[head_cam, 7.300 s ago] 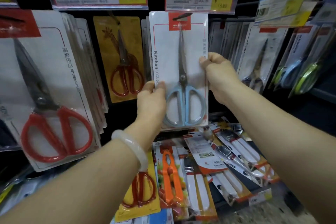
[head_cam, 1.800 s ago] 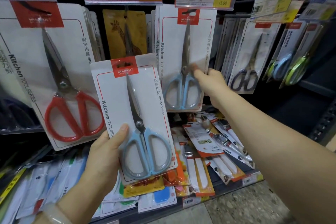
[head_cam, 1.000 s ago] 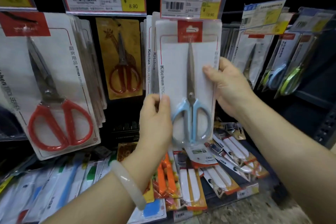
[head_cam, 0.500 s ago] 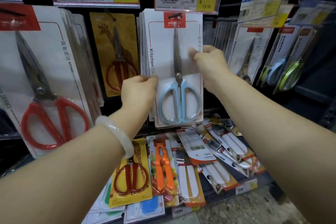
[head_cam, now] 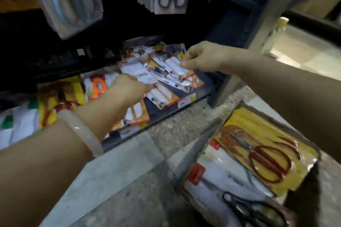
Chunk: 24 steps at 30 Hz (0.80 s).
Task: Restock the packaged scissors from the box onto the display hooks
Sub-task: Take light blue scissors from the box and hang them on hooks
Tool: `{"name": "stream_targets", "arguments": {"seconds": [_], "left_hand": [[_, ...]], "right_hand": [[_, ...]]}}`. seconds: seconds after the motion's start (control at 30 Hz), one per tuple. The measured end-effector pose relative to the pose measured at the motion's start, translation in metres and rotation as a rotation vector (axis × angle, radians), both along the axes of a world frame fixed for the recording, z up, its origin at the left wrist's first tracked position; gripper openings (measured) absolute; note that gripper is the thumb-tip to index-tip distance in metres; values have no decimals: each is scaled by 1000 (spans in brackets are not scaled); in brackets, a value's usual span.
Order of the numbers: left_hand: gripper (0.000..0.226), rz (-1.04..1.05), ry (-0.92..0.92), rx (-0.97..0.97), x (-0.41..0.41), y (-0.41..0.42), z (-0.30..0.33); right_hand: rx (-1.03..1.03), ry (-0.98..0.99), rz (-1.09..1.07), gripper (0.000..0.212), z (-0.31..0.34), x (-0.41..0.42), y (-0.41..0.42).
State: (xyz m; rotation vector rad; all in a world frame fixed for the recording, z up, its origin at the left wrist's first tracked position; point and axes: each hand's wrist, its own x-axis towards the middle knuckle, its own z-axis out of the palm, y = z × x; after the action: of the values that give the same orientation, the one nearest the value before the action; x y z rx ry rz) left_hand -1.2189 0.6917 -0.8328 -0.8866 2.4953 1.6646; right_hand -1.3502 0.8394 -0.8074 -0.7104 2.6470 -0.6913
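I see both hands empty over the low shelf (head_cam: 186,100): left hand (head_cam: 129,88) loosely curled, right hand (head_cam: 201,57) with fingers bent, pinching nothing. The box (head_cam: 203,145) sits near right on the floor, scissors (head_cam: 265,160) packs lying inside.

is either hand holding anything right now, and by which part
Neither plainly holds anything. The right hand hangs with loosely curled fingers above the shelf packages; the left hand reaches toward them, its fingers hidden.

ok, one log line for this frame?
left hand: empty, over shelf packs | right hand: empty, loosely curled | box: floor, red-handled scissors pack on top
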Motion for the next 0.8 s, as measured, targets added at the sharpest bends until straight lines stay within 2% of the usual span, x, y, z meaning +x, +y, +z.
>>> {"name": "stream_targets", "arguments": {"seconds": [0.1, 0.17, 0.27, 0.33, 0.47, 0.53, 0.63, 0.77, 0.8], "left_hand": [[26, -178, -92, 45, -4, 47, -25], [21, -272, -149, 85, -7, 77, -39], [34, -346, -232, 161, -9, 113, -60], [38, -362, -242, 171, -10, 130, -73], [26, -367, -255, 217, -8, 148, -93], [12, -389, -267, 221, -7, 153, -103], [6, -366, -266, 257, -6, 161, -118], [6, -318, -298, 327, -5, 171, -137], [12, -327, -303, 325, -5, 173, -141]], "right_hand": [[161, -88, -13, 35, -32, 8, 58], [275, -174, -43, 41, -57, 13, 93], [364, -277, -100, 37, -97, 24, 140], [401, -343, -122, 36, -121, 34, 162], [441, -476, -39, 37, -158, 56, 181], [455, -477, 12, 36, -173, 64, 183], [509, -445, 34, 36, -188, 70, 184], [586, -467, 28, 39, -200, 73, 189], [598, -480, 21, 37, -203, 73, 190]]}}
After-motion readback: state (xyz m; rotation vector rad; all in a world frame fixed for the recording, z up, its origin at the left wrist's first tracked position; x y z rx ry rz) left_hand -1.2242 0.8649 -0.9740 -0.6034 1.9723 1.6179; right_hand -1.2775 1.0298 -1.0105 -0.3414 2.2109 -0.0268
